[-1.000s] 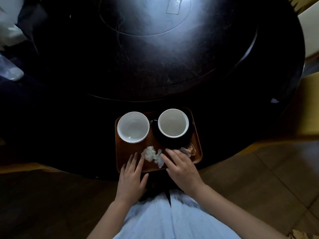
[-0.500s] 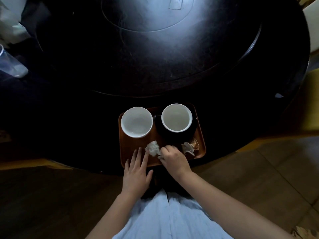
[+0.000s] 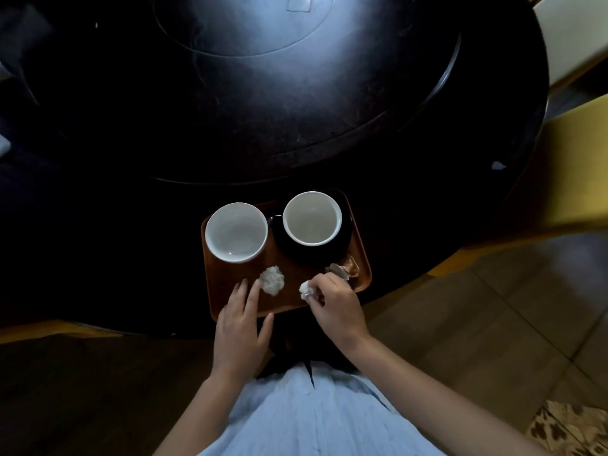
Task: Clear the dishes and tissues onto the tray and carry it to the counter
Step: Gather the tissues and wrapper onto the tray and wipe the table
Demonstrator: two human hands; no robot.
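A brown tray (image 3: pixel 361 255) lies at the near edge of the dark round table (image 3: pixel 296 110). On it stand a white bowl (image 3: pixel 236 232) at the left and a second white bowl (image 3: pixel 312 218) at the right, set in a black dish (image 3: pixel 289 248). A crumpled white tissue (image 3: pixel 272 280) lies on the tray's near half, with another crumpled scrap (image 3: pixel 342 270) at its right corner. My left hand (image 3: pixel 241 327) rests flat on the tray's near edge, fingertips beside the tissue. My right hand (image 3: pixel 335 307) pinches a small tissue wad (image 3: pixel 306 289) over the tray.
A small pale scrap (image 3: pixel 497 165) lies on the table's right edge. A yellow seat (image 3: pixel 572 166) stands to the right of the table. Wooden floor (image 3: pixel 493 317) spreads at the right, and my light blue clothing fills the bottom centre.
My right hand has closed on a small tissue wad and drawn it right, away from the larger tissue. The left hand stays flat on the tray's near edge.
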